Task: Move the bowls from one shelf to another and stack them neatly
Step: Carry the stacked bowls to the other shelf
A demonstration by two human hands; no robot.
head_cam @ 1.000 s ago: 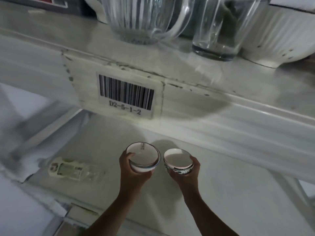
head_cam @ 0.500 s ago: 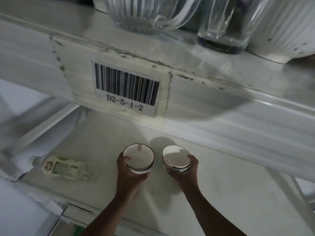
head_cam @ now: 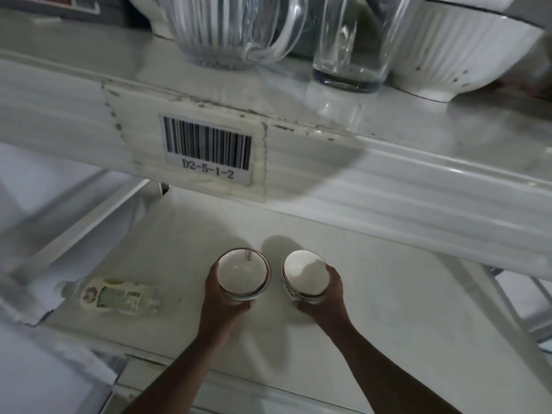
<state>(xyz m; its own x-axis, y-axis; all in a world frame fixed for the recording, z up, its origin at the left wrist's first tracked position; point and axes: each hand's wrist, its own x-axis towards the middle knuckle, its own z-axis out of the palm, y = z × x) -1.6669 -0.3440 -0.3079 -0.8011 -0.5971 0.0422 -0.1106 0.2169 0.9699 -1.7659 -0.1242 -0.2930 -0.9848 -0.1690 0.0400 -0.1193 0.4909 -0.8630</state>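
I hold two small white bowls side by side low over the lower shelf [head_cam: 373, 294]. My left hand [head_cam: 219, 306] grips the left bowl [head_cam: 242, 273], which has a dark rim and a small mark inside. My right hand [head_cam: 325, 303] grips the right bowl [head_cam: 304, 274], which has a patterned outside and tilts slightly to the left. The two rims almost touch. Whether the bowls rest on the shelf I cannot tell, as my hands hide their bases.
A plastic bottle [head_cam: 119, 297] lies on its side at the left of the lower shelf. The upper shelf [head_cam: 328, 180], with a barcode label [head_cam: 207, 147], carries a ribbed glass jug [head_cam: 236, 28], a drinking glass [head_cam: 352, 46] and a large ribbed white bowl [head_cam: 466, 49].
Both hands have lowered the bowls toward the lower shelf and moved them slightly further in. The bowls stay side by side, still gripped.
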